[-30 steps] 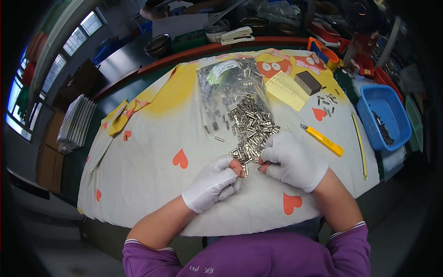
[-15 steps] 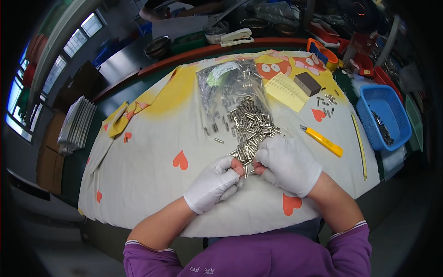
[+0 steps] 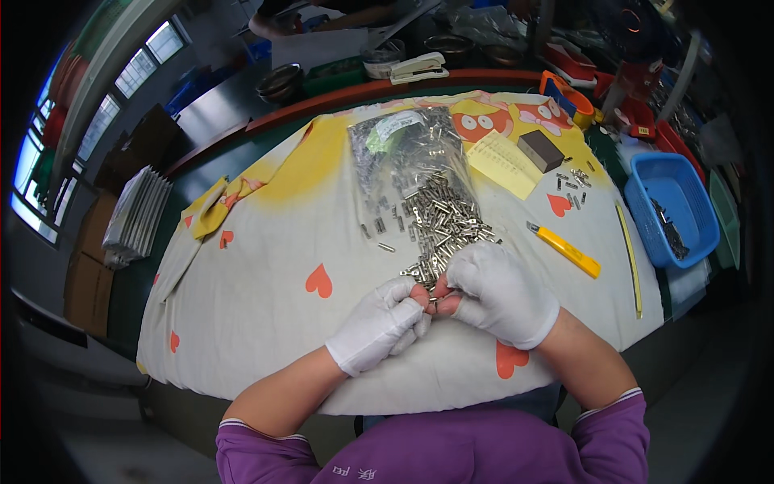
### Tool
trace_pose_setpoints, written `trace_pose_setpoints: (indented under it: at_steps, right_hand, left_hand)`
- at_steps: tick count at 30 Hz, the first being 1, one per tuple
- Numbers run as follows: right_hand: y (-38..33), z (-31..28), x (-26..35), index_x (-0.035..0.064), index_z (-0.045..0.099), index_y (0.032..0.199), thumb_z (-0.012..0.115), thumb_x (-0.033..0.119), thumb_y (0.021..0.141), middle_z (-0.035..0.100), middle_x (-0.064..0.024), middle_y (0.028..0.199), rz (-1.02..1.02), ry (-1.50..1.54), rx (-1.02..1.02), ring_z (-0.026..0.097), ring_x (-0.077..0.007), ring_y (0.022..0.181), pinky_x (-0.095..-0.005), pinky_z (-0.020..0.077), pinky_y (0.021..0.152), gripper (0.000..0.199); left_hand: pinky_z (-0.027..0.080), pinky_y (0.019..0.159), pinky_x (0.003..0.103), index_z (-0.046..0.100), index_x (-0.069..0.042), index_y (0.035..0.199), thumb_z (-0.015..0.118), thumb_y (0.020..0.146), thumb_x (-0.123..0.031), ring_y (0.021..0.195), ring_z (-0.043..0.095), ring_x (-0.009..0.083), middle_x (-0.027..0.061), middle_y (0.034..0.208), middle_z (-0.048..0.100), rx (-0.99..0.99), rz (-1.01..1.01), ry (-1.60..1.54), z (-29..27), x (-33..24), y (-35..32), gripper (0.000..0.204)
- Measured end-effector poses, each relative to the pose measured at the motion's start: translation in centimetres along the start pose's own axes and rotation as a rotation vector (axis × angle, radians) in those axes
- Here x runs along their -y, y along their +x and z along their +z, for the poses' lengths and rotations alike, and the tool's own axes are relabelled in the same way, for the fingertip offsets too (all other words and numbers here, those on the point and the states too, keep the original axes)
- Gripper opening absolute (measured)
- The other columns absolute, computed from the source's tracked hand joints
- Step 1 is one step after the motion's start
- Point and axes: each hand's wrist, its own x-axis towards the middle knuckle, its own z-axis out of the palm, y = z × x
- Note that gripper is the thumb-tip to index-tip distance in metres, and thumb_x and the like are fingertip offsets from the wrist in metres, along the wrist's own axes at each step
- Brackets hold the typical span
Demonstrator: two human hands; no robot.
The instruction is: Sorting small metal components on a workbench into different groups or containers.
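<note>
Metal pieces point(image 3: 445, 222), small, silver, elongated — loose heap at the mouth end of a clear bag point(image 3: 403, 165), on a patterned cloth point(image 3: 266, 339).

Left hand point(image 3: 379, 327) and right hand point(image 3: 501, 294), white-gloved with bare fingertips: both closed, fingertips meeting in a pinch on one held piece point(image 3: 433, 300), mostly hidden, at the heap's near edge. Progress: one in hand, the bulk left in heap and bag; a small group point(image 3: 574, 181) lies apart near the dark block point(image 3: 540, 151) — whether finished, cannot tell. Orientation: heap pieces' long axes run every way; the held one's axis and heading are too covered to read.
</note>
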Motion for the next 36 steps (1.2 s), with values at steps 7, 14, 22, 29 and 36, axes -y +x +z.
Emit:
trace_pose_setpoints:
  at_steps: [7, 14, 22, 29, 36]
  right_hand:
    - [0.11, -0.30, -0.10, 0.0058, 0.059, 0.075, 0.071, 0.007, 0.064, 0.057, -0.0090, 0.074, -0.044, 0.008, -0.025, 0.055, -0.0291, 0.071, -0.0377, 0.0423, 0.064, 0.017]
    - [0.47, -0.15, -0.20, 0.0041, 0.059, 0.074, 0.070, 0.004, 0.063, 0.055, -0.0103, 0.064, -0.098, 0.009, -0.065, 0.055, -0.0300, 0.060, -0.0382, 0.0426, 0.054, 0.015]
    - [0.51, 0.16, -0.37, 0.0047, 0.059, 0.073, 0.068, 0.005, 0.065, 0.054, -0.0108, 0.061, -0.120, -0.002, -0.086, 0.054, -0.0300, 0.055, -0.0384, 0.0416, 0.050, 0.012]
    - [0.45, -0.03, -0.05, 0.0063, 0.061, 0.073, 0.068, 0.006, 0.066, 0.053, -0.0100, 0.060, -0.113, -0.031, -0.049, 0.054, -0.0291, 0.055, -0.0382, 0.0410, 0.049, 0.010]
    - [0.11, 0.01, -0.29, 0.0075, 0.061, 0.073, 0.067, 0.011, 0.069, 0.055, -0.0087, 0.065, -0.035, -0.103, -0.106, 0.055, -0.0278, 0.064, -0.0382, 0.0431, 0.057, 0.008]
  left_hand:
    - [0.023, 0.036, 0.020, 0.051, -0.008, 0.085, 0.046, 0.091, -0.024, 0.041, 0.033, 0.0050, 0.0010, 0.062, 0.049, 0.036, -0.033, -0.015, -0.17, -0.46, -0.20, 0.018]
    - [0.023, 0.036, 0.021, 0.052, -0.008, 0.081, 0.044, 0.092, -0.028, 0.039, 0.032, 0.0059, 0.0012, 0.058, 0.048, 0.018, -0.048, 0.031, -0.20, -0.48, -0.15, 0.024]
    - [0.024, 0.035, 0.021, 0.053, -0.008, 0.081, 0.041, 0.093, -0.030, 0.038, 0.032, 0.0068, 0.0013, 0.058, 0.049, 0.047, -0.034, 0.018, -0.40, -0.34, -0.27, 0.028]
    - [0.024, 0.036, 0.020, 0.055, -0.004, 0.084, 0.040, 0.095, -0.040, 0.038, 0.031, 0.0061, 0.0047, 0.061, 0.051, 0.075, 0.010, -0.017, -0.66, 0.13, -0.12, 0.040]
    - [0.025, 0.037, 0.019, 0.051, -0.008, 0.087, 0.047, 0.091, -0.026, 0.041, 0.033, 0.0047, 0.0013, 0.063, 0.051, 0.016, -0.045, -0.023, -0.31, -0.09, 0.13, 0.018]
